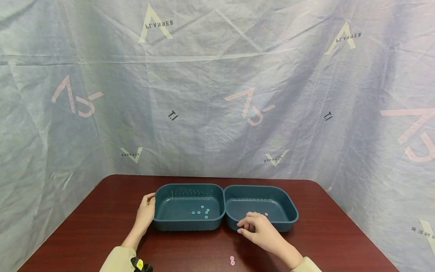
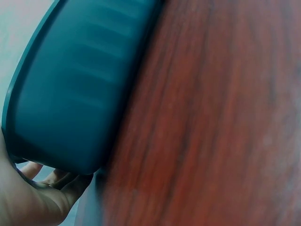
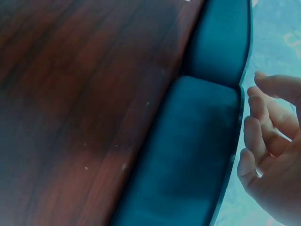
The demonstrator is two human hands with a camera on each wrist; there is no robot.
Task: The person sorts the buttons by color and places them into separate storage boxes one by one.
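Two dark teal plastic bins stand end to end on the table. My left hand [image 1: 146, 213] grips the outer end of the left bin [image 1: 187, 225]; in the left wrist view its fingers [image 2: 73, 190] bend round the end wall. Several small light-blue buttons [image 1: 198, 212] lie on that bin's floor. Above the front rim of the right bin [image 1: 287, 204] hovers my right hand [image 1: 259, 232], fingers loosely curled, thumb apart from them, nothing visible between. A pink button [image 1: 266, 214] lies inside this bin, partly hidden neighbours beside it. Two pink buttons [image 1: 232, 260] sit on the table in front.
The dark red wooden table [image 1: 190, 249] has rounded back corners. A pale printed cloth [image 1: 204, 132] hangs behind it and along both sides. A black-and-yellow device [image 1: 139, 264] sits at my left sleeve.
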